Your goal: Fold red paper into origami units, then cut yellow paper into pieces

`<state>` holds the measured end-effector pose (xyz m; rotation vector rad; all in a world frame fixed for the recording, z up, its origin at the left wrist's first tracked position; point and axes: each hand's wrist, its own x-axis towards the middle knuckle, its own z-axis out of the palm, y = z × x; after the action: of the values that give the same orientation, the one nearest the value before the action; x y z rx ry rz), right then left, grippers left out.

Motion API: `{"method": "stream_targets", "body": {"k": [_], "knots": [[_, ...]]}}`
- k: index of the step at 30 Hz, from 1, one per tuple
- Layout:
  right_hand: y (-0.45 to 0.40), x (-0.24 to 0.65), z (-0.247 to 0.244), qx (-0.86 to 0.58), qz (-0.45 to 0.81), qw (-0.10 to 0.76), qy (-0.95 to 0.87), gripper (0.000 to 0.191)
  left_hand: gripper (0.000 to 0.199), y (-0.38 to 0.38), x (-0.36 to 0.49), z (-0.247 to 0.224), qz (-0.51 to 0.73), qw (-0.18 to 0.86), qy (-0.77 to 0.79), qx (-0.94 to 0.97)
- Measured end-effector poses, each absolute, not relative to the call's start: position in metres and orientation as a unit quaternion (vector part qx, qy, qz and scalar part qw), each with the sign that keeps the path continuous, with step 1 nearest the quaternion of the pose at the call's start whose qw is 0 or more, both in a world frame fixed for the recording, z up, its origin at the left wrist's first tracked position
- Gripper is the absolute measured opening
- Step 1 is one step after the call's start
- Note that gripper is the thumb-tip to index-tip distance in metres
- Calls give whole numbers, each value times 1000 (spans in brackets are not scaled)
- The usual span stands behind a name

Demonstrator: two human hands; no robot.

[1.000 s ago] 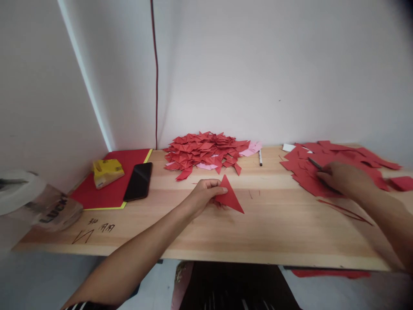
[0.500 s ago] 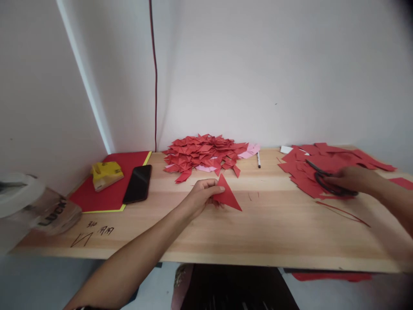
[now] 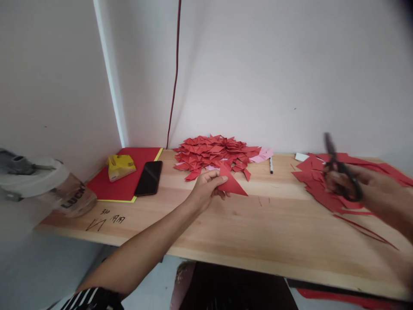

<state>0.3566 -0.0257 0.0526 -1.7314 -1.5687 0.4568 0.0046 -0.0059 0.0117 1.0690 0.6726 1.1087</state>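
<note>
Between thumb and fingers, my left hand (image 3: 209, 187) pinches a red paper triangle (image 3: 232, 184) above the middle of the table. My right hand (image 3: 358, 178) grips a pair of dark scissors (image 3: 345, 174), blurred by motion, with the blades pointing up and away. Below the scissors lies a pile of flat red paper pieces (image 3: 316, 187). Behind my left hand is a heap of folded red paper pieces (image 3: 213, 150), with a few pink paper pieces (image 3: 263, 155) at its edge.
At left stand a lidded cup (image 3: 74, 193) and a red sheet stack (image 3: 100, 185) bearing a yellow packet (image 3: 121, 167). A black phone (image 3: 149, 178) lies alongside. A pen (image 3: 271, 165) rests near the wall; thin red paper strips (image 3: 364, 230) lie at right. The table's front edge (image 3: 226, 262) is near me.
My right hand has lifted the scissors off the red paper pile, and their blades have swung upward. My left hand still holds the triangle. The view has shifted left.
</note>
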Motion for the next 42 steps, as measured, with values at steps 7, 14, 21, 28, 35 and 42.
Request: {"method": "stream_targets", "body": {"k": [7,14,21,28,35,42], "knots": [[-25,226,35,-410,562,313,-647,56,18,-7,-1,21,529,639,282,482],[-23,203,31,-345,506,245,-752,49,17,-10,-4,29,553,611,289,486],[-38,198,43,-389,434,225,-781,44,15,-8,-6,27,561,593,295,496],[-39,197,37,-394,434,244,-773,42,15,-7,-5,27,542,589,323,505],[-40,194,33,-408,460,251,-748,47,15,-7,-5,28,524,588,339,514],[-39,194,26,-423,445,255,-747,48,15,-7,-5,27,522,584,339,521]]}}
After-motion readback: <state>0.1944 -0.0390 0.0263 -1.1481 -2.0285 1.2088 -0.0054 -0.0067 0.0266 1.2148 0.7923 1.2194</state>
